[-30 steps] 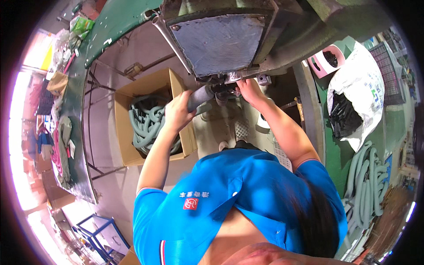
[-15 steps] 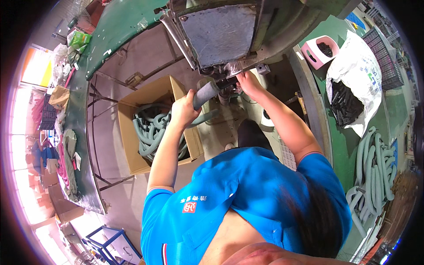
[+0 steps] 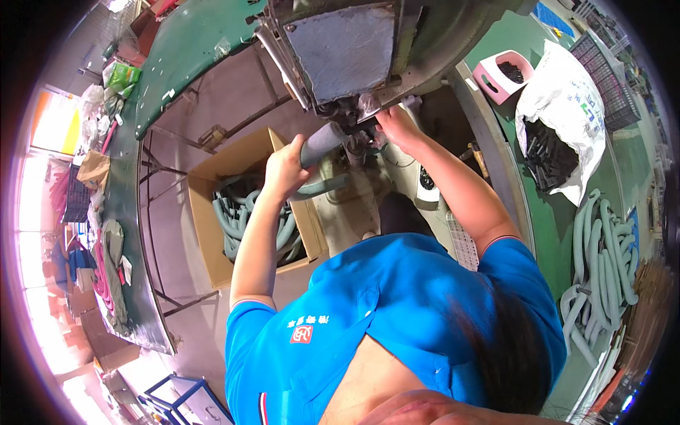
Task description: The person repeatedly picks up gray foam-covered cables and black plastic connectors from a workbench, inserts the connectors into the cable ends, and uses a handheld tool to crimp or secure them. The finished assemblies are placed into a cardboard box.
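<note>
My left hand (image 3: 285,168) is wrapped round a thick grey hose (image 3: 322,145), which slants up to the underside of a machine (image 3: 343,57) with a worn grey front plate. Close to the hose's upper end, my right hand (image 3: 398,129) has its fingers closed beneath the machine's lower edge. A dark part lies between the hose end and those fingers; what they grip is largely hidden.
A cardboard box (image 3: 202,244) of grey hoses stands at lower left. To the right, a green table bears a pink bin (image 3: 489,83), a white sack (image 3: 563,81) of black pieces and a hose pile (image 3: 602,262). Another green table (image 3: 191,42) is at far left.
My left hand and the hose have shifted slightly left, and the hose end sits closer under the machine. Less of the dark part shows. The whole view has shifted a little.
</note>
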Available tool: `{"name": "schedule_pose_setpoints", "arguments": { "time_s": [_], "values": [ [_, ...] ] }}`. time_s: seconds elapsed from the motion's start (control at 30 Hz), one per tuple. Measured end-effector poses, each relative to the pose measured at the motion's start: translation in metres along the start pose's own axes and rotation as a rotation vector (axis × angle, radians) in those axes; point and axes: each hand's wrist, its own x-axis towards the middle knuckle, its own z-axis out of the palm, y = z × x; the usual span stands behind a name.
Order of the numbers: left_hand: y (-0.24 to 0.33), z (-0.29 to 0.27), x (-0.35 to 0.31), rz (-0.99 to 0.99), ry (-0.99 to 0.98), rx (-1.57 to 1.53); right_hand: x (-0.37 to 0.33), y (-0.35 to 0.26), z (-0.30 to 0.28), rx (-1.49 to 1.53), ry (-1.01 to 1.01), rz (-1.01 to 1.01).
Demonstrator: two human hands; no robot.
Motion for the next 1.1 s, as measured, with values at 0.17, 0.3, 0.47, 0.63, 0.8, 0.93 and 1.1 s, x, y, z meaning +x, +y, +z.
{"name": "schedule_pose_setpoints", "arguments": {
  "time_s": [0.17, 0.3, 0.47, 0.63, 0.8, 0.93, 1.1],
  "values": [
    [0.011, -0.018, -0.027, 0.163, -0.144, -0.099, -0.055, -0.016, -0.038, -0.425, -0.275, -0.114],
    [0.065, -0.042, -0.091, 0.392, -0.209, 0.083, -0.159, -0.028, -0.051, -0.425, -0.484, -0.052],
    [0.117, -0.038, -0.095, 0.366, -0.281, -0.045, -0.205, -0.017, -0.053, -0.373, -0.259, -0.15],
    [0.151, 0.006, -0.081, 0.425, -0.484, 0.082, -0.215, 0.025, -0.061, -0.431, -0.361, -0.048],
    [0.175, 0.092, -0.058, 0.178, -0.535, -0.008, -0.171, 0.02, -0.138, -0.511, -0.273, 0.143],
    [0.22, 0.096, -0.035, 0.07, -0.36, -0.333, -0.111, 0.049, -0.243, -0.747, 0.408, 0.104],
    [0.205, 0.082, -0.043, -0.27, -0.187, -0.725, -0.089, 0.138, -0.392, -1.474, 0.608, 0.23]
  ]
}}
